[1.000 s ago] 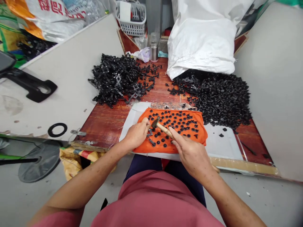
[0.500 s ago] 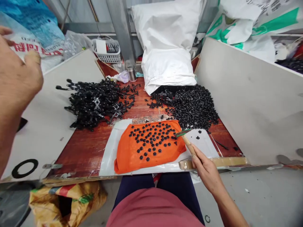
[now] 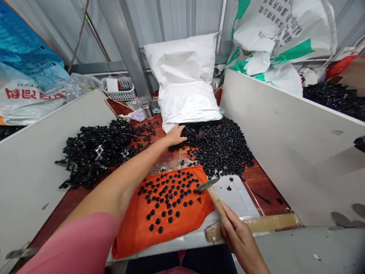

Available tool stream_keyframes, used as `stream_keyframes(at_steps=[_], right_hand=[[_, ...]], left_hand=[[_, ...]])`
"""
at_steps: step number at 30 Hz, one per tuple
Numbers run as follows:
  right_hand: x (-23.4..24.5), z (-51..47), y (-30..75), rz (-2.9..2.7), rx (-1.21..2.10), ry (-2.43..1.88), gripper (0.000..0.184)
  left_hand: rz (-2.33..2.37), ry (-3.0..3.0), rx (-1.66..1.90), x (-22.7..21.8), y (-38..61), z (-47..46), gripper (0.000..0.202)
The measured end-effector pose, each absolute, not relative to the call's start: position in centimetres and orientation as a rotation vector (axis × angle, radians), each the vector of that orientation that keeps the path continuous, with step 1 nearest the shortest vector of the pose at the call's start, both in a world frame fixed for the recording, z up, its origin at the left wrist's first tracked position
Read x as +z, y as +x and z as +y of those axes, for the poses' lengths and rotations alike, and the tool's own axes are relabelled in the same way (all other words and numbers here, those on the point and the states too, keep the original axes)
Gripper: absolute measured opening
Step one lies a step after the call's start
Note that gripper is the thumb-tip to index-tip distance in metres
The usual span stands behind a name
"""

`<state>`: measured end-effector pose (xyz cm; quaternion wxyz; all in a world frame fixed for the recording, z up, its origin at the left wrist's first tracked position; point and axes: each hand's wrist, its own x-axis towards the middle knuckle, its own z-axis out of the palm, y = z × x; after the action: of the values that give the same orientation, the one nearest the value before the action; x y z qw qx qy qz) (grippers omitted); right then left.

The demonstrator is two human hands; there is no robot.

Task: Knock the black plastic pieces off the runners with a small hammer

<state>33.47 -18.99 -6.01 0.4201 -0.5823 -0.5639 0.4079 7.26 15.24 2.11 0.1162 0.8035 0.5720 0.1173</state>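
My left hand (image 3: 175, 136) reaches over the bench to the mouth of a white sack (image 3: 189, 83), thumb and fingers apart, beside black parts there. Its fingertips are partly hidden against the dark parts. My right hand (image 3: 236, 229) is closed around the wooden handle of a scraper (image 3: 209, 184) with a flat green head. The scraper's head lies over the right side of an orange cloth (image 3: 188, 222). Many small round-headed black plastic pieces (image 3: 170, 219) stand spread on that cloth. A big heap of loose black pieces (image 3: 224, 146) lies behind the scraper.
A tangled pile of black strips (image 3: 94, 152) sits on the left of the red-brown bench. Pale panels (image 3: 285, 140) wall in both sides. A grey basket (image 3: 119, 93) and a metal cup (image 3: 147, 110) stand at the back. Cardboard (image 3: 273, 222) lines the front edge.
My left hand has come from the raised upper left down to the sack's mouth. My right hand keeps the scraper at the cloth's right side. The camera view has shifted.
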Motion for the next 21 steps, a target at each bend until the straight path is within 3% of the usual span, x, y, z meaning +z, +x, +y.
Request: stream_keyframes(at_steps=[4, 10, 15, 21], right_hand=[[-7.1, -19.2, 33.7, -1.412, 1.087, -1.417, 0.047], [-6.4, -19.3, 33.5, -1.437, 1.09, -1.429, 0.047], [-5.1, -19.1, 33.1, -1.456, 1.064, -1.434, 0.048], [-5.5, -19.2, 32.9, -1.413, 0.974, -1.463, 0.049]], left_hand=[[1.707, 2.32, 0.288, 1.4, 9.3, 18.8, 0.076], [1.669, 2.406, 0.282, -0.3, 10.1, 15.0, 0.045], [1.58, 2.431, 0.399, 1.0, 8.6, 11.5, 0.019], [1.58, 2.307, 0.646, 3.3, 7.1, 10.0, 0.017]])
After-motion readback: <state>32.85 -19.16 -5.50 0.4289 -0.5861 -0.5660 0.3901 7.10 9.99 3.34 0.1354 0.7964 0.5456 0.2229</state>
